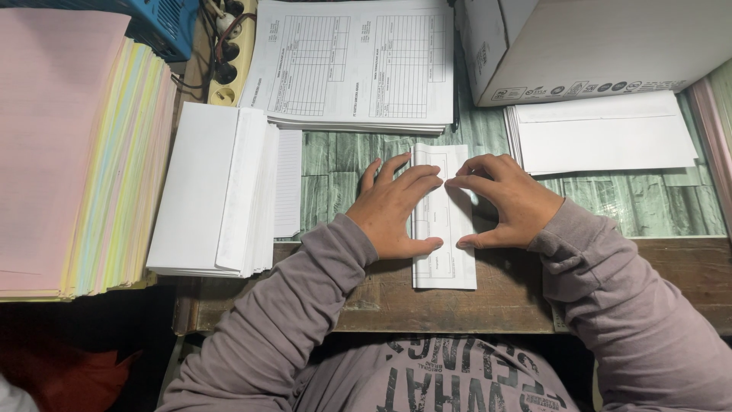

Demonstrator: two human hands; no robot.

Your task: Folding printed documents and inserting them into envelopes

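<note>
Both hands press flat on the folded form (444,221), fingers spread, gripping nothing; left hand (396,210) covers its 9 o'clock edge, right hand (503,202) its 3 o'clock edge, equally near; the form's long axis runs 12 to 6 on the tabletop (648,202); envelopes (217,191) sit at 9 o'clock, more envelopes (602,133) at 2 o'clock, printed sheets (354,65) at 12.

A paperwork desk, office-like — stacked printed forms (354,65), envelope piles (221,191), coloured paper reams (76,152), a cardboard box (579,46).
</note>
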